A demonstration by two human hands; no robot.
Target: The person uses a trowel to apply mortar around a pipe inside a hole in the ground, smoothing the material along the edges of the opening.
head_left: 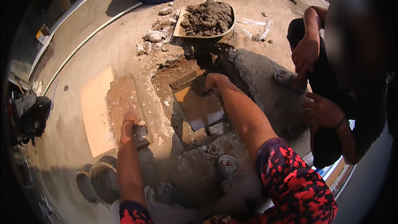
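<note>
Under right fingers point(208, 81), wet mud point(200, 88)

An outdoor building or repair site on bare concrete ground point(83, 54). Around the hands the slab is broken open into a dug pit point(199, 103). Beyond the hands lie rubble point(155, 37) and a pan of wet mortar point(207, 18); a hose point(89, 39) runs far left.

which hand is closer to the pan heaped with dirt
Right. The right hand reaches down into the dug hole, just below the pan of dirt. The left hand rests on the slab edge, farther off to the left.
</note>
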